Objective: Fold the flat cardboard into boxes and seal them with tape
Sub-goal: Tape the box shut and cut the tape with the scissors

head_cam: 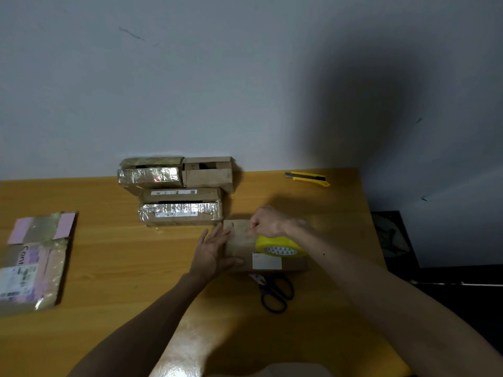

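**Status: one box being sealed, one blank left**

We find the current cardboard box (238, 242) folded and standing on the desk (109, 254), directly in front of us, with the yellow tape roll (280, 246) resting on its top.

- The left hand (211, 251) lies flat against the box's left side, grip spread, bracing it.
- The right hand (268, 221) sits over the far top edge, grip pinched together, apparently on the tape end (252, 227). The strip itself is too faint to confirm.

Three folded boxes (179, 210) are stacked against the wall. Two carry glossy tape, and dark gaps show on their near faces.

We judge the task well advanced. What is left:

1. Finish sealing this box.
2. Fold and tape the flat cardboard (32, 262) lying at the left of the desk.

Scissors (276, 295) lie just in front of the box. A yellow utility knife (307, 178) lies at the far right.
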